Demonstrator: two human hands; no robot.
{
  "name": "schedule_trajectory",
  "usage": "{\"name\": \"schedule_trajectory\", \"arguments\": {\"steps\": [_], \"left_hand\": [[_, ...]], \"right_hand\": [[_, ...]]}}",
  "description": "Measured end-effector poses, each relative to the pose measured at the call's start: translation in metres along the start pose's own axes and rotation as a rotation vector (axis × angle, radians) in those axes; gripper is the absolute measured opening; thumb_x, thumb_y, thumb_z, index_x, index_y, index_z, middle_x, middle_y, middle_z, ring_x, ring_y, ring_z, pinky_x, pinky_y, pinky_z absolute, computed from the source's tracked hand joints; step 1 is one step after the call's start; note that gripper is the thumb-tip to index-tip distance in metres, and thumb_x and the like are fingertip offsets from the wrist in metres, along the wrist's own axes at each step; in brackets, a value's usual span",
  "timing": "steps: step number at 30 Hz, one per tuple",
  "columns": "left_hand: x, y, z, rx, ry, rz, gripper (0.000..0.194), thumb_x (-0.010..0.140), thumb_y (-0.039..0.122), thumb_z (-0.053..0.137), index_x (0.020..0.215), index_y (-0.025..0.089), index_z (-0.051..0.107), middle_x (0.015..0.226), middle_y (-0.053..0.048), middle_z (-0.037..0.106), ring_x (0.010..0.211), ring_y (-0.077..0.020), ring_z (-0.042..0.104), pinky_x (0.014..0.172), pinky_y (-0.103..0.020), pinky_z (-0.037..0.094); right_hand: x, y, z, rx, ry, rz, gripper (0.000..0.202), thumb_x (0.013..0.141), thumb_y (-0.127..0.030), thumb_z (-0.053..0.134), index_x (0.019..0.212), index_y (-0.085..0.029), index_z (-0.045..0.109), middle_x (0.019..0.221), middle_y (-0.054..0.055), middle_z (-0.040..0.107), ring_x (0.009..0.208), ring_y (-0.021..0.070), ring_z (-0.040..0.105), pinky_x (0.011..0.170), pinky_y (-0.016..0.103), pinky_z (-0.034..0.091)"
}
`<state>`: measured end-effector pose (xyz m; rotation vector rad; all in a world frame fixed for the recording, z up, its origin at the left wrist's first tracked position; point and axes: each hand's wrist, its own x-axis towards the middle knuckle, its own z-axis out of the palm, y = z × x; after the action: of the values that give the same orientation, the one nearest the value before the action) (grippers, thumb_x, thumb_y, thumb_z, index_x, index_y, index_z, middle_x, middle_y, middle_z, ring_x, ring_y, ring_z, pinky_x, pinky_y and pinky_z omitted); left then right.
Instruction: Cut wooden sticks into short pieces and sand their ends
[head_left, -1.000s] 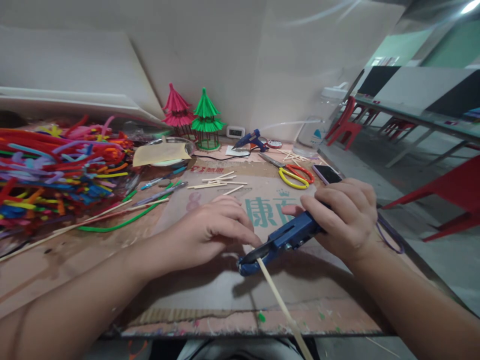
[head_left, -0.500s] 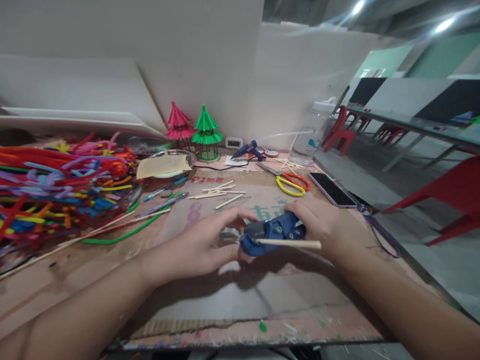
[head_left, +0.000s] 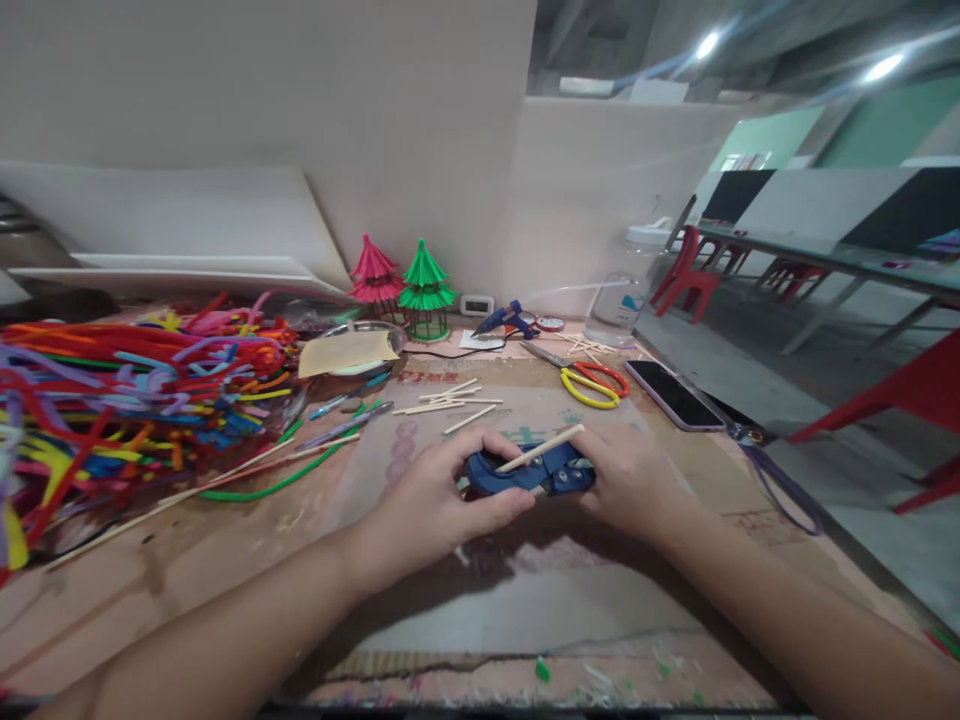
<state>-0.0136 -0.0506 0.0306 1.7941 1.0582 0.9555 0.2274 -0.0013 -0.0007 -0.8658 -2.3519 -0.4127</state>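
Note:
In the middle of the head view, a blue pipe cutter (head_left: 559,478) is held above the cardboard, its curved jaw to the left. A short pale wooden stick (head_left: 544,447) rests in the jaw, slanting up to the right. My left hand (head_left: 457,490) is closed round the jaw end, thumb along the near side and fingers behind. My right hand (head_left: 630,475) wraps the handle end; its fingertips are mostly hidden. Just beyond the hands lie several cut wooden sticks (head_left: 450,400) on the cardboard sheet (head_left: 405,600).
Scissors (head_left: 589,385) and a phone (head_left: 675,395) lie at the right. A glue gun (head_left: 504,320), green paper-roofed tower (head_left: 426,290), pink one (head_left: 373,270) and plastic jug (head_left: 622,285) stand behind. Pipe cleaners (head_left: 142,390) pile up at left, long thin sticks (head_left: 225,470) before them.
My left hand has closed onto the jaw end of the cutter. The cutter has turned, and the stick, level before, now slants up to the right. The view has shifted slightly.

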Motion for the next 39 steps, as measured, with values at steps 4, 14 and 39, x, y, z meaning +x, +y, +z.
{"name": "schedule_trajectory", "arguments": {"steps": [4, 14, 39], "left_hand": [[-0.002, 0.0, 0.003, -0.028, 0.003, 0.0, 0.025, 0.082, 0.036, 0.074, 0.099, 0.019, 0.063, 0.079, 0.005, 0.059, 0.063, -0.0084, 0.048, 0.058, -0.019, 0.04], [-0.007, 0.005, 0.002, -0.048, 0.01, 0.042, 0.023, 0.083, 0.036, 0.074, 0.093, 0.02, 0.062, 0.074, 0.006, 0.056, 0.057, -0.007, 0.047, 0.052, -0.018, 0.037], [-0.012, 0.01, -0.02, -0.083, -0.135, 0.219, 0.037, 0.107, 0.037, 0.038, 0.143, 0.029, 0.042, 0.128, -0.007, 0.065, 0.113, -0.0198, 0.064, 0.094, -0.029, 0.051]], "right_hand": [[0.005, 0.004, -0.004, -0.059, 0.03, -0.016, 0.01, 0.08, -0.021, 0.055, 0.085, -0.017, 0.063, 0.075, 0.006, 0.067, 0.065, 0.0208, 0.06, 0.06, 0.033, 0.036], [0.007, 0.012, -0.011, -0.031, 0.049, -0.023, 0.028, 0.078, -0.025, 0.061, 0.104, -0.012, 0.063, 0.094, 0.013, 0.072, 0.082, 0.0276, 0.067, 0.073, 0.037, 0.048], [0.003, 0.022, -0.025, -0.047, 0.138, -0.063, 0.021, 0.089, -0.02, 0.056, 0.11, -0.017, 0.06, 0.09, 0.012, 0.067, 0.083, 0.0262, 0.065, 0.071, 0.037, 0.052]]}}
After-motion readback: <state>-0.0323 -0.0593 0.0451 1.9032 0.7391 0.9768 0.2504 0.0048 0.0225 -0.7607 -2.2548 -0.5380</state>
